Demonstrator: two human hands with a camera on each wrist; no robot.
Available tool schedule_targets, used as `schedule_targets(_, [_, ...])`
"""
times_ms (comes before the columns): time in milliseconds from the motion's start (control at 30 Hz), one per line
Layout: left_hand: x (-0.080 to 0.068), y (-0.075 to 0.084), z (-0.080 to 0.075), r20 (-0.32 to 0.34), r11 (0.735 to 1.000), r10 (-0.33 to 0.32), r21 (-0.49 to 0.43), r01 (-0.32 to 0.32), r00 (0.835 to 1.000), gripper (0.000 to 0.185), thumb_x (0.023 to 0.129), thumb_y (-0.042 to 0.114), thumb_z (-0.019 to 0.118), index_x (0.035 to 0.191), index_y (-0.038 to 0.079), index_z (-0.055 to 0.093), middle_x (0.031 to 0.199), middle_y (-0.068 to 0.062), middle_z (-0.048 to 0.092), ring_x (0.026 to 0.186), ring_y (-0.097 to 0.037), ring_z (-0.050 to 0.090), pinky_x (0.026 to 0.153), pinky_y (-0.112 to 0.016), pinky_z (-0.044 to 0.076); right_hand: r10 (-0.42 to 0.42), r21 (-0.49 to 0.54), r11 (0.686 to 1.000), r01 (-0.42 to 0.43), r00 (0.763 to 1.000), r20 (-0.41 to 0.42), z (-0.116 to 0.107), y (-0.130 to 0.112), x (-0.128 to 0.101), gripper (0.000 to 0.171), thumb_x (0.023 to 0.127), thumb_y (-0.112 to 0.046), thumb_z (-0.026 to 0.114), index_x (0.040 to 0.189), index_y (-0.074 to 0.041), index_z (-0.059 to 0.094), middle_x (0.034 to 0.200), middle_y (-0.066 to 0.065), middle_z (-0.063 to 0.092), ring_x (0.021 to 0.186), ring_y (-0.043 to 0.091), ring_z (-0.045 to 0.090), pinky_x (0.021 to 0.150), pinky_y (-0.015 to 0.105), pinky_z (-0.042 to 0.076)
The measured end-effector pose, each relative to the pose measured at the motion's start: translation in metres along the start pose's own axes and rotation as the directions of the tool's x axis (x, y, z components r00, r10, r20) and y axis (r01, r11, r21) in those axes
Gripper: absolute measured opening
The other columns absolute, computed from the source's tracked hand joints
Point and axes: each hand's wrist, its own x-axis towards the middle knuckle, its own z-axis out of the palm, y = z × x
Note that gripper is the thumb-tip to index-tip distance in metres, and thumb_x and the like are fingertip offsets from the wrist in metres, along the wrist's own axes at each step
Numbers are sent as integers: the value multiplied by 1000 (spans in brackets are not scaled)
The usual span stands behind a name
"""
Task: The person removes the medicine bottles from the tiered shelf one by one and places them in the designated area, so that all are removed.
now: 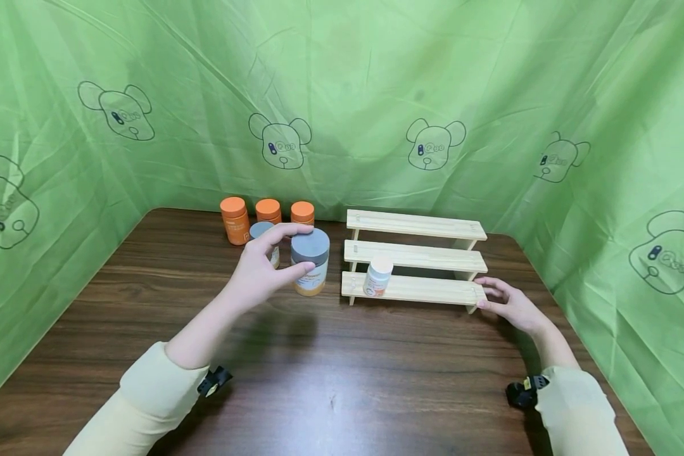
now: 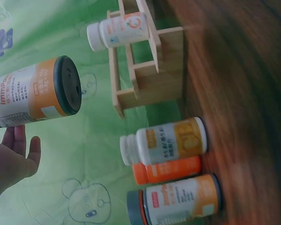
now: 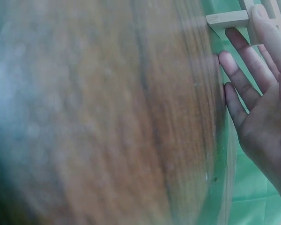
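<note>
Wooden rack (image 1: 413, 259) on the bench (image 1: 319, 380) holds one white bottle (image 1: 379, 276) on its bottom step. Right hand (image 1: 510, 306) rests flat-fingered against the rack's end; left hand (image 1: 262, 266) grips a grey-lidded jar (image 1: 310, 261), lifted beside the rack. Four bottles (image 1: 265, 221) remain behind, unshelved.

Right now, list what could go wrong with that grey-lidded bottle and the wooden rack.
The left hand grips the grey-lidded bottle by its side only, so it might slip onto the table. The white-capped bottle already stands on the rack's lowest step and could be knocked over. The right hand touches only the rack's end, so the rack may shift.
</note>
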Motion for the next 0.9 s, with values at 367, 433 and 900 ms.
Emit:
schedule_targets(367, [-13,-20,-15,-36,998,-57,31,58,998,49,77,6,77,123,8,59,114,-5,62,102,-5,54,86,-21,45,34,-21,999,-34,999,5,0,-1,2,54,90,-14,65,137,-1,40,119,4,64,103,-6,56,85,10,41])
schedule_targets(433, [-15,-23,-18,-39,998,-50,31,51,998,49,77,4,76,123,7,59,114,-6,62,99,-4,54,83,-21,46,31,-19,999,-31,1000,6,0,0,3,54,90,-14,65,136,0,40,118,1,64,103,-6,56,85,10,41])
schedule_targets(900, [-21,-52,-44,-146,987,-71,133,91,987,48,77,5,77,122,9,61,101,-6,63,87,-8,54,79,-24,44,26,-38,999,-26,1000,1,-2,4,2,54,89,-14,65,135,1,41,112,-9,65,99,-2,59,80,14,45])
